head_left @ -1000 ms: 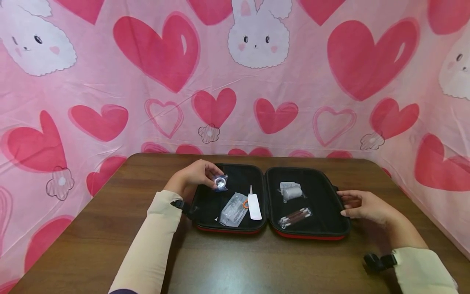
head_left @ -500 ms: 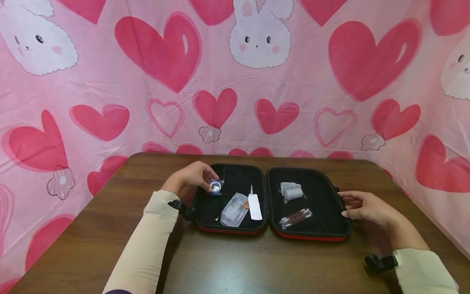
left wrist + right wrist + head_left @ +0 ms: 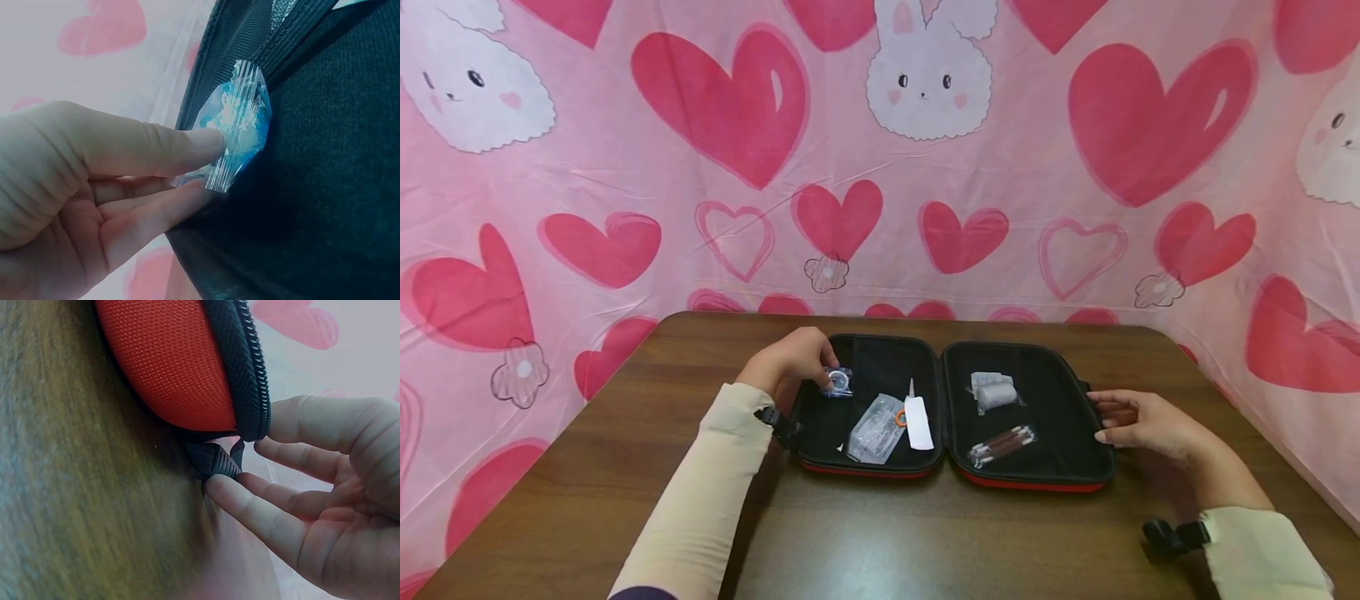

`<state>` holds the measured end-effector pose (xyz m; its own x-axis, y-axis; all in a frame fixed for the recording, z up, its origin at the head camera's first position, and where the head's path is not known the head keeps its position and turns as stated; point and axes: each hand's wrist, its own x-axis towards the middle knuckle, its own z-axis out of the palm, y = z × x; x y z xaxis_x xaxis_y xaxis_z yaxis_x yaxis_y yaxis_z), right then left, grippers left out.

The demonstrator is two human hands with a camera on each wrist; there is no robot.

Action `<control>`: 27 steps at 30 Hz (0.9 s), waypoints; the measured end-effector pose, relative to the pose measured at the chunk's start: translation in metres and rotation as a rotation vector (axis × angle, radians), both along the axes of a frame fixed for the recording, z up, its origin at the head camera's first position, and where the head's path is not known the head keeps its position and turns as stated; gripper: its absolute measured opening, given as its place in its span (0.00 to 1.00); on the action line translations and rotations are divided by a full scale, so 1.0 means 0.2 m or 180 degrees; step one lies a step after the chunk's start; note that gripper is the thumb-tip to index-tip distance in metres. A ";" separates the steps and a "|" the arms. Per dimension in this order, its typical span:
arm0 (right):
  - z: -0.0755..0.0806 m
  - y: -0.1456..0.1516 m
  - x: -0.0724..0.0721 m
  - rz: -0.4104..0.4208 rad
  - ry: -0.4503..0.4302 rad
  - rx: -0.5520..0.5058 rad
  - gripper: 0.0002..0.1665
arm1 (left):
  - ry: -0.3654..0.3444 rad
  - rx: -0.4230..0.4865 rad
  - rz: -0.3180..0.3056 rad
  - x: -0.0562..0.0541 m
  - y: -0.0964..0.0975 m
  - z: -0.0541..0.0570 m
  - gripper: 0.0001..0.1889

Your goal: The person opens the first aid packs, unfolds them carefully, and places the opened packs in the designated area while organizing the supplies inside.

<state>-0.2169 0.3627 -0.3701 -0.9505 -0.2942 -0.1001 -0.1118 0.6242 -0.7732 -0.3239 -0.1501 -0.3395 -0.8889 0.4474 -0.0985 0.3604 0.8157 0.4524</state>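
A zippered case (image 3: 891,358), red outside and black inside, lies unfolded on the table. My left hand (image 3: 790,360) pinches a small white ring-shaped roll in clear plastic (image 3: 838,382) between thumb and fingers, over the far left part of the case. In the left wrist view the crinkled wrapper (image 3: 240,122) sits in front of a mesh pocket. At the case's right edge my right hand (image 3: 1150,421) rests with loosely extended fingers. Its thumb meets the zipper rim (image 3: 253,381), and other fingertips touch the black strap (image 3: 215,461) below.
The left half holds a clear packet (image 3: 877,429) and a white slip (image 3: 918,423) beside a small orange loop. In the right half lie a wrapped bandage roll (image 3: 997,395) and a packet of brown swabs (image 3: 1002,446). A wooden table (image 3: 865,542) meets a pink curtain behind.
My left hand has shifted slightly left with the wrapped roll, lowering it toward the case's far left corner. The right hand and the case stay in place.
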 end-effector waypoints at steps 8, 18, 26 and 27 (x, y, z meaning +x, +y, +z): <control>0.01 0.00 0.00 -0.0032 -0.0051 0.0005 0.42 | 0.0147 -0.0168 0.0098 -0.03 0.03 0.01 0.12; 0.00 0.00 0.00 -0.0020 -0.0017 0.0017 0.42 | 0.0209 -0.0002 0.0033 -0.08 0.05 -0.03 0.13; 0.00 0.00 0.00 0.0005 0.0000 0.0021 0.43 | 0.0209 0.0224 -0.0248 -0.10 0.08 -0.09 0.13; 0.00 0.00 0.00 0.0007 -0.0003 0.0021 0.43 | 0.0219 0.0240 -0.0265 -0.10 0.09 -0.09 0.13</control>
<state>-0.2175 0.3630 -0.3697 -0.9497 -0.2956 -0.1031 -0.1123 0.6291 -0.7691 -0.3446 -0.1326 -0.3584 -0.8519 0.5236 -0.0018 0.4577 0.7464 0.4831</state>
